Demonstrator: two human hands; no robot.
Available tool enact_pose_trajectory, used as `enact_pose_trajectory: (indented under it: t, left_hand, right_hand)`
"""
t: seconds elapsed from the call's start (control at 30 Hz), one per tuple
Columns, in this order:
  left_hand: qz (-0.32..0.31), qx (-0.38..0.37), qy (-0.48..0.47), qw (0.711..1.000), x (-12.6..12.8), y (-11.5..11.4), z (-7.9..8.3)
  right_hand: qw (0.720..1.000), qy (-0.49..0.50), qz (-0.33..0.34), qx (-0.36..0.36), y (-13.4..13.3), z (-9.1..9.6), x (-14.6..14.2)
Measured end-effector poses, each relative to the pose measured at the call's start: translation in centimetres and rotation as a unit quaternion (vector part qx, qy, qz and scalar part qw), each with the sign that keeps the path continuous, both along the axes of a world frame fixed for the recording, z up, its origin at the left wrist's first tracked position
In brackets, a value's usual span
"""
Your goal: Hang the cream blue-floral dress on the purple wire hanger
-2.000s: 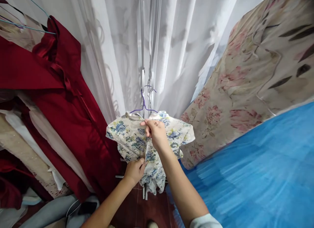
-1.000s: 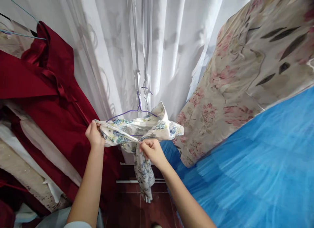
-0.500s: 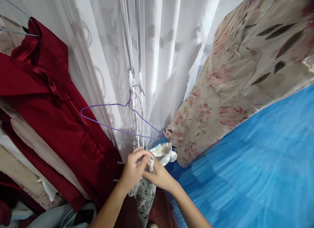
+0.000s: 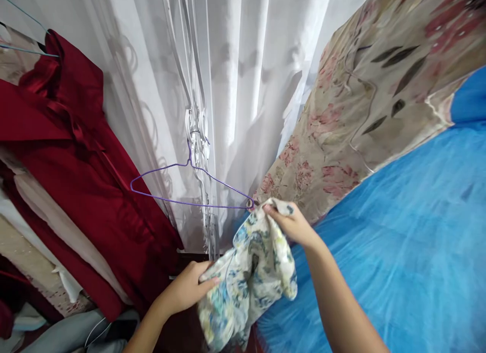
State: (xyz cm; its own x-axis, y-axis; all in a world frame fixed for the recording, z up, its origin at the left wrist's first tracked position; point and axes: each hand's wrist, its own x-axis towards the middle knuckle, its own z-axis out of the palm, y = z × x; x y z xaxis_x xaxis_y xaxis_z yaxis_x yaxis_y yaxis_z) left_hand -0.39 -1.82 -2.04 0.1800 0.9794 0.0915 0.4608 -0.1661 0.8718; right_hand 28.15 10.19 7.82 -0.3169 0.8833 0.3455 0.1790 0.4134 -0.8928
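Observation:
A small floral garment (image 4: pixel 248 272), cream with blue flowers, hangs between my two hands, off its hanger. My right hand (image 4: pixel 292 224) pinches its top edge near the hanger's right tip. Lower down, my left hand (image 4: pixel 188 288) grips the garment's left edge. The bare purple wire hanger (image 4: pixel 190 183) hangs hooked on a white ornate metal grille (image 4: pixel 197 135) in front of the white curtain.
White sheer curtain (image 4: pixel 243 79) fills the back. Dark red garments (image 4: pixel 76 155) hang on the left, with pale fabrics below them. A floral pink-and-beige cloth (image 4: pixel 372 89) hangs at right above a blue netted surface (image 4: pixel 398 241). Grey fabric and a white cable lie at bottom left.
The floral garment has come off the purple hanger, which now hangs bare. My hands lifted and spread the garment toward the right, over the blue surface.

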Motion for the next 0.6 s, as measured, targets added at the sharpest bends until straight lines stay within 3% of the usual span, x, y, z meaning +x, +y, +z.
enact_pose_trajectory:
  t: [0.1, 0.23, 0.33, 0.43, 0.5, 0.6]
  left_hand:
    - [0.025, 0.046, -0.009, 0.999, -2.2, 0.7, 2.4]
    - [0.124, 0.178, 0.031, 0.976, -7.7, 2.4, 5.9]
    - [0.137, 0.256, 0.155, 0.944, -13.5, 4.0, 7.5]
    - [0.102, 0.210, 0.251, 0.939, -19.5, 5.8, 8.4]
    - [0.108, 0.175, 0.246, 0.947, -22.7, 7.2, 9.1]
    - [0.139, 0.212, 0.229, 0.940, -24.9, 9.9, 11.4]
  right_hand:
    - [0.999, 0.037, -0.007, 0.020, 4.4, 2.5, -0.9]
    - [0.982, 0.062, 0.147, -0.100, 8.4, 3.8, -5.9]
    - [0.960, 0.095, 0.202, -0.167, 9.2, 3.5, -8.6]
    - [0.954, 0.109, 0.220, -0.175, 9.0, 3.1, -9.1]
    - [0.953, 0.093, 0.222, -0.182, 8.6, 3.1, -9.1]
    - [0.954, 0.064, 0.218, -0.196, 8.2, 3.3, -9.3]
